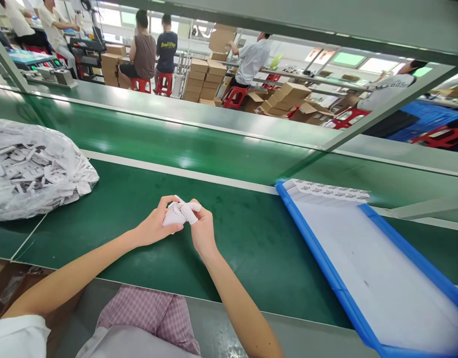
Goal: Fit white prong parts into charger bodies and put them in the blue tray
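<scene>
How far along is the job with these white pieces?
Done: rows of small white pieces line the far end of the blue plastic tray. In hand: one white piece, pinched between the left hand and right hand. Left: a clear plastic bag heaped with similar pieces.

From here I see a long green conveyor bench (184, 149) crossing the room, low red plastic stools (164, 84) beyond it, and bright rectangular windows (378, 64) high along the far wall.
</scene>
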Motion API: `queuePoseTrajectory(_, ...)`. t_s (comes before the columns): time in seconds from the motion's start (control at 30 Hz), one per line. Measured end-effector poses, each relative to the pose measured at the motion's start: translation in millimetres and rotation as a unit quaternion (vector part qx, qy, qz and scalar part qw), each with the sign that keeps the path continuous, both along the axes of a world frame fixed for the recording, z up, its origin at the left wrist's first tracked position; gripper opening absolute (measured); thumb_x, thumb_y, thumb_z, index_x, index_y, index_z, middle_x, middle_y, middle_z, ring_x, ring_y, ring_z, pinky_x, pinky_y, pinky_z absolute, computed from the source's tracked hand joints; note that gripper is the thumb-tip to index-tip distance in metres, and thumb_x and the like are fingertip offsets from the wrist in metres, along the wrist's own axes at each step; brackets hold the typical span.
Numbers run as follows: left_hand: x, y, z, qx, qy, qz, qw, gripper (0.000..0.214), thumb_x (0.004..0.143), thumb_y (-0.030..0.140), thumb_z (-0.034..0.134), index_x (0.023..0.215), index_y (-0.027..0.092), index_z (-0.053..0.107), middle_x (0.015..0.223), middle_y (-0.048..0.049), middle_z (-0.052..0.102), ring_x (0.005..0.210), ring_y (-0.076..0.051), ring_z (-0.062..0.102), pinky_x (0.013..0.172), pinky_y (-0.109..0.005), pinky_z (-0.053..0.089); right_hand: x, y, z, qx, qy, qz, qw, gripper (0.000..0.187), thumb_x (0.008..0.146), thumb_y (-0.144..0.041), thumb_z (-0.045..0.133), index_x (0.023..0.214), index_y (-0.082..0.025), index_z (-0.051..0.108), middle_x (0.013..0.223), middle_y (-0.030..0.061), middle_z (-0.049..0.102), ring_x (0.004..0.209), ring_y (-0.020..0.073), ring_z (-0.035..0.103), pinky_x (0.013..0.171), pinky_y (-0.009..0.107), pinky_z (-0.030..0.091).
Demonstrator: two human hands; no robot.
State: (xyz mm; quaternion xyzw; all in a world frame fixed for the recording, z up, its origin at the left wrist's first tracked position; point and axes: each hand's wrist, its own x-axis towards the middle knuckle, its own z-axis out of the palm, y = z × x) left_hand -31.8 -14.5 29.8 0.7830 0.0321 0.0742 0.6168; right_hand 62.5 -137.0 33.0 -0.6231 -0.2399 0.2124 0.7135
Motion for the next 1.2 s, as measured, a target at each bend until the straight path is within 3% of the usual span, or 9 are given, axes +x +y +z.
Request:
queuePoseTrajectory(0.23, 2, -1, -2.7, 0.040, -0.031, 0.007, 0.999, 0.035, 0.087, 0.038, 0.058, 0.110, 0.023, 0.037, 0.069, 0.0059, 0.058, 0.059, -0.012, 0.054, 0.056, -0.023, 0.040, -6, -1, 2.2, -0.020, 0.040, 0.010, 0.999, 0.034, 0.079, -0.047, 0.062, 0.103, -0.024, 0.052, 0.073, -0.0021, 0.050, 0.077, 0.0187, 0.057, 0.079, 0.036, 0.050)
queuePoseTrajectory(0.33, 4, -5, 2.6, -0.080, -0.040, 0.026, 0.996, 0.038, 0.086, 0.045, 0.060, 0.104, 0.023, 0.036, 0.066, 0.0063, 0.057, 0.053, -0.011, 0.051, 0.051, -0.021, 0.038, -19, 1, -7.6, -0.003, -0.061, -0.023, 0.998, 0.040, 0.084, -0.051, 0.056, 0.111, -0.025, 0.044, 0.098, 0.0047, 0.054, 0.091, 0.0204, 0.059, 0.082, 0.038, 0.051)
queuePoseTrajectory(0.43, 3, -9, 7.8, -0.230, -0.026, 0.049, 0.972, 0.041, 0.086, 0.052, 0.059, 0.104, 0.024, 0.035, 0.064, 0.0049, 0.058, 0.049, -0.010, 0.050, 0.045, -0.019, 0.036, -30, 6, -19.4, -0.023, -0.230, -0.024, 0.973, 0.067, 0.071, -0.056, 0.072, 0.121, -0.024, 0.041, 0.126, 0.0132, 0.044, 0.115, 0.0288, 0.051, 0.089, 0.045, 0.049)
queuePoseTrajectory(0.5, 1, -11, 9.1, -0.295, -0.013, 0.059, 0.953, 0.041, 0.087, 0.054, 0.058, 0.103, 0.024, 0.036, 0.065, 0.0033, 0.059, 0.052, -0.012, 0.053, 0.047, -0.020, 0.039, -32, 8, -23.4, -0.052, -0.289, -0.021, 0.956, 0.085, 0.062, -0.055, 0.080, 0.129, -0.023, 0.038, 0.128, 0.0150, 0.042, 0.118, 0.0324, 0.049, 0.088, 0.048, 0.049)
queuePoseTrajectory(0.6, -1, -11, 8.6, -0.324, -0.016, 0.036, 0.945, 0.044, 0.086, 0.059, 0.058, 0.101, 0.023, 0.037, 0.072, 0.0002, 0.061, 0.064, -0.016, 0.060, 0.058, -0.025, 0.048, -25, 5, -21.7, -0.067, -0.314, -0.023, 0.947, 0.080, 0.063, -0.049, 0.082, 0.129, -0.025, 0.042, 0.122, 0.0121, 0.048, 0.107, 0.0296, 0.055, 0.081, 0.045, 0.051)
queuePoseTrajectory(0.7, -4, -6, 9.3, -0.248, -0.049, -0.034, 0.967, 0.051, 0.086, 0.063, 0.054, 0.114, 0.025, 0.035, 0.098, -0.0072, 0.062, 0.083, -0.020, 0.062, 0.067, -0.031, 0.051, -13, -4, -15.4, -0.031, -0.338, -0.026, 0.940, 0.069, 0.066, -0.046, 0.080, 0.123, -0.027, 0.048, 0.109, 0.0070, 0.052, 0.089, 0.0231, 0.057, 0.070, 0.037, 0.051)
queuePoseTrajectory(0.83, -9, 8, 16.5, 0.012, -0.117, -0.083, 0.990, 0.076, 0.074, 0.063, 0.069, 0.131, 0.025, 0.034, 0.126, -0.0122, 0.048, 0.107, -0.027, 0.053, 0.087, -0.040, 0.048, -5, -12, -6.8, 0.032, -0.327, -0.025, 0.944, 0.057, 0.068, -0.047, 0.074, 0.117, -0.027, 0.053, 0.090, 0.0016, 0.049, 0.076, 0.0193, 0.053, 0.064, 0.033, 0.047)
queuePoseTrajectory(1.03, -13, 12, 24.6, 0.299, -0.132, -0.002, 0.945, 0.047, 0.074, 0.033, 0.072, 0.109, 0.021, 0.043, 0.105, -0.0059, 0.053, 0.089, -0.021, 0.055, 0.073, -0.033, 0.048, -5, -14, 0.3, 0.023, -0.381, 0.038, 0.923, 0.045, 0.072, -0.038, 0.071, 0.112, -0.026, 0.055, 0.094, 0.0036, 0.054, 0.082, 0.0215, 0.056, 0.069, 0.036, 0.048)
queuePoseTrajectory(1.2, -7, 8, 14.3, 0.377, -0.144, 0.027, 0.915, 0.033, 0.072, 0.035, 0.067, 0.087, 0.020, 0.043, 0.080, -0.0020, 0.054, 0.071, -0.019, 0.050, 0.061, -0.031, 0.043, -6, -10, -4.9, -0.046, -0.395, 0.044, 0.917, 0.037, 0.074, -0.031, 0.065, 0.109, -0.022, 0.054, 0.094, 0.0060, 0.057, 0.084, 0.0236, 0.058, 0.068, 0.036, 0.048)
